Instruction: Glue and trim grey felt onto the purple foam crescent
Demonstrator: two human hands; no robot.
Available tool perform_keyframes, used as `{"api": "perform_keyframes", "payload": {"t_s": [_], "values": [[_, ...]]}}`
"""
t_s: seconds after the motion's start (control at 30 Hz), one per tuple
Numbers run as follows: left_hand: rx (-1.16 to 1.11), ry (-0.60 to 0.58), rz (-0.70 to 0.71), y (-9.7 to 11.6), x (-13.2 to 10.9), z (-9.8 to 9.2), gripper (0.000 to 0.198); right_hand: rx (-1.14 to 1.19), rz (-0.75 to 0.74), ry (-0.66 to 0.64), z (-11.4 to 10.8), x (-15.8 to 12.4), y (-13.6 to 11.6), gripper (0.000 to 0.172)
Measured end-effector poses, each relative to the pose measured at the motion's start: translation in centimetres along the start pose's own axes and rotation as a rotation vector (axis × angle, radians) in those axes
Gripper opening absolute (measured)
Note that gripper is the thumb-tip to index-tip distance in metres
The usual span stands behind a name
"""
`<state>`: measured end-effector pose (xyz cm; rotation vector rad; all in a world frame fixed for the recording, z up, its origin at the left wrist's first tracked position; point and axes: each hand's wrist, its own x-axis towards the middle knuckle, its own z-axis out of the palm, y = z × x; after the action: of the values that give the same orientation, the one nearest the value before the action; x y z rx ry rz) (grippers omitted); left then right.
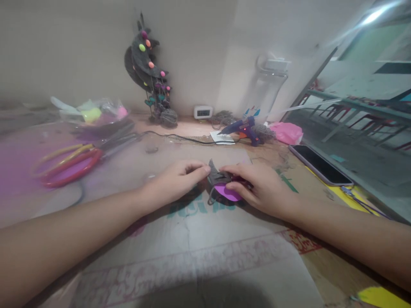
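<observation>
A small dark grey craft piece (pixel 213 174), with a pointed tip and what looks like a strand of grey yarn, is held just above the paper in the middle. Against its lower side sits a flat purple disc (pixel 227 192). My left hand (pixel 180 177) pinches the grey piece's left edge between thumb and finger. Closed on the other side, my right hand (pixel 261 186) has its fingers on the grey part and its thumb at the disc. The right fingers partly cover both.
Red-and-yellow-handled scissors (pixel 72 164) lie left, near a clear plastic bag (pixel 96 113). A blue glue gun (pixel 242 129) with a lit red light stands behind my hands, its cord running left. A phone (pixel 321 164) lies right. A grey crescent ornament (pixel 146 60) hangs on the wall.
</observation>
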<state>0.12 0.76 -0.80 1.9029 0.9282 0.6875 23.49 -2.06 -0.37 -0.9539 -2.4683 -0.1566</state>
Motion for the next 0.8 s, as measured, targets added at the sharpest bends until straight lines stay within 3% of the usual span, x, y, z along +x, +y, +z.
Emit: {"api": "perform_keyframes", "payload": {"t_s": [0.2, 0.47, 0.8], "values": [[-0.028, 0.019, -0.059, -0.27, 0.21, -0.20, 0.037, -0.017, -0.026, -0.020, 0.17, 0.05, 0.04, 0.030], [-0.141, -0.043, -0.122, -0.65, 0.24, -0.38, 0.038, -0.054, -0.052, -0.027, 0.49, 0.17, 0.26, 0.036], [-0.062, -0.007, -0.071, -0.46, 0.11, -0.33, 0.038, -0.068, -0.084, 0.002, 0.25, 0.38, 0.18, 0.040]]}}
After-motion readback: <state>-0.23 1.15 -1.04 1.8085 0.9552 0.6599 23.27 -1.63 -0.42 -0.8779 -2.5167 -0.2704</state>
